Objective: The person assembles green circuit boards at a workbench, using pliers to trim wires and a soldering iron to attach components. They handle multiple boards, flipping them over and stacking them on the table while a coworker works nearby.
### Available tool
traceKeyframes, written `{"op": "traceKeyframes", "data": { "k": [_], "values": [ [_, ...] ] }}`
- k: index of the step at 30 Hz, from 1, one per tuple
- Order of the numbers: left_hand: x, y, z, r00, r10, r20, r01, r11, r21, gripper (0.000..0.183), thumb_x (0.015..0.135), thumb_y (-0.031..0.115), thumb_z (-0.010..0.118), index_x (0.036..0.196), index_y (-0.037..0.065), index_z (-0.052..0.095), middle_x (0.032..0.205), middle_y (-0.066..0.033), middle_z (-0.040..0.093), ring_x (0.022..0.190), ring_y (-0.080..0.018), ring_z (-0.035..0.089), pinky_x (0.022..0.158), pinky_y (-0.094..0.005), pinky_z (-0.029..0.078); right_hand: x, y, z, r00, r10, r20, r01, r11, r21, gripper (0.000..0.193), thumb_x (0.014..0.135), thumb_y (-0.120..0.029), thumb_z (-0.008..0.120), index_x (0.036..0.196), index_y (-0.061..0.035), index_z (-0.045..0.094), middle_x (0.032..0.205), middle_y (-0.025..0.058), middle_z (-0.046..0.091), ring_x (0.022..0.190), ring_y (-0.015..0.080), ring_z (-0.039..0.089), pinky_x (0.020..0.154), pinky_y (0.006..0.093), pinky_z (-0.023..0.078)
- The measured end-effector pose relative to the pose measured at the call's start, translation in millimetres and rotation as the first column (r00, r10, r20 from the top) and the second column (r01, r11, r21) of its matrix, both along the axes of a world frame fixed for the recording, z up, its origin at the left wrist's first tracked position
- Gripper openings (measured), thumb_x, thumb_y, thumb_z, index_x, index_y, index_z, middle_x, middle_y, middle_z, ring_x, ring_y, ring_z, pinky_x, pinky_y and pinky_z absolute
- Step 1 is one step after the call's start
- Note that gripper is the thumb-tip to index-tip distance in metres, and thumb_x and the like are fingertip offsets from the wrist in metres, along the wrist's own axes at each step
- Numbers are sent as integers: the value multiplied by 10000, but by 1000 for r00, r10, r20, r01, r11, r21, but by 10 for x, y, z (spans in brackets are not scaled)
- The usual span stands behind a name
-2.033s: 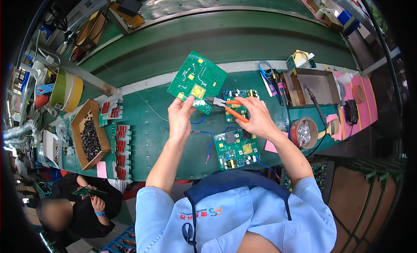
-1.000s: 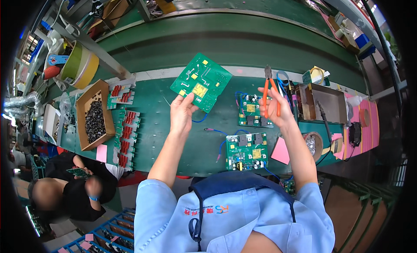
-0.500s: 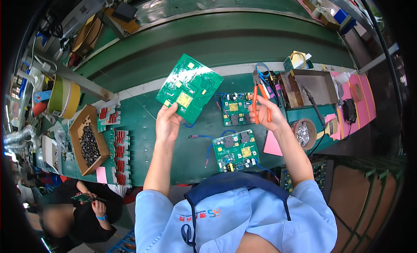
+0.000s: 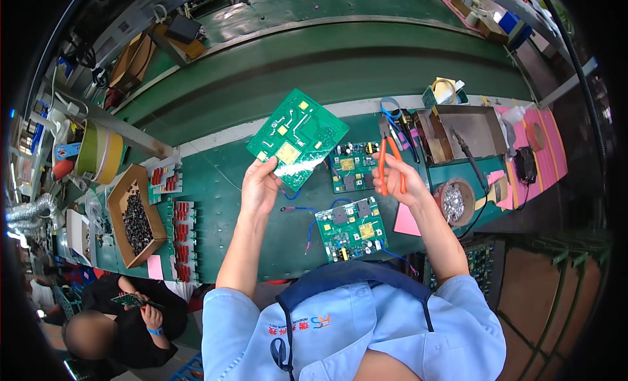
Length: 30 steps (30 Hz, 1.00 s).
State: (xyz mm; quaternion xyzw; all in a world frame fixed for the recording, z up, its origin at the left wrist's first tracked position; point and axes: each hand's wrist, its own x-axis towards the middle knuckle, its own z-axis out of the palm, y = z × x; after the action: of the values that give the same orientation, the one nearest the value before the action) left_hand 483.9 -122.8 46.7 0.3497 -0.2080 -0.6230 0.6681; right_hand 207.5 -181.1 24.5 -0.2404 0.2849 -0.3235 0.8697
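My left hand pinches the lower left corner of a green circuit board raised above the bench, its face with yellow patches turned toward me. In my right hand are diagonal cutters with orange handles, jaws pointing away from me; the handles are spread. Partly behind the raised board and beside the cutters lies a populated circuit board on the bench. Nearer to me is another populated board, with blue wires running off its sides.
On the left are a cardboard box of small dark parts and rows of red components. To the right stand a round tub of silvery bits, a metal tray and a soldering iron. Another person holds a board at lower left.
The raised board has shifted right and slightly down with my left hand, and its glare has moved. My right hand with the cutters has dropped slightly and moved a little left.
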Motion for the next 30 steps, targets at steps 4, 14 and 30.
{"op": "traceKeyframes", "data": {
  "k": [4,14,30],
  "values": [
    [-8,-15,11,998,-46,35,46,999,-8,238,800,46,461,1028,-24,463,1001,-115,548,877,-182,559,753,-321,467,-77,21,-115,1000,-11,-9,11,1000,8,320,822,-260,443,1083,-76,417,749,97,506,643,189,500,558,327,423],
    [-45,-75,30,991,-97,90,94,995,37,252,808,79,455,1031,-38,448,995,-129,544,863,-181,565,740,-309,478,-156,48,-135,1000,-22,-8,22,1000,11,326,823,-258,437,1089,-73,407,761,105,511,644,188,499,566,329,423],
    [-34,-211,-90,977,-131,171,116,989,96,227,807,81,464,1003,-32,485,952,-118,565,830,-165,570,721,-286,478,-172,75,-108,999,-47,-1,47,998,46,269,817,-219,460,1036,-65,431,746,97,511,637,182,504,558,312,422]
  ]
}}
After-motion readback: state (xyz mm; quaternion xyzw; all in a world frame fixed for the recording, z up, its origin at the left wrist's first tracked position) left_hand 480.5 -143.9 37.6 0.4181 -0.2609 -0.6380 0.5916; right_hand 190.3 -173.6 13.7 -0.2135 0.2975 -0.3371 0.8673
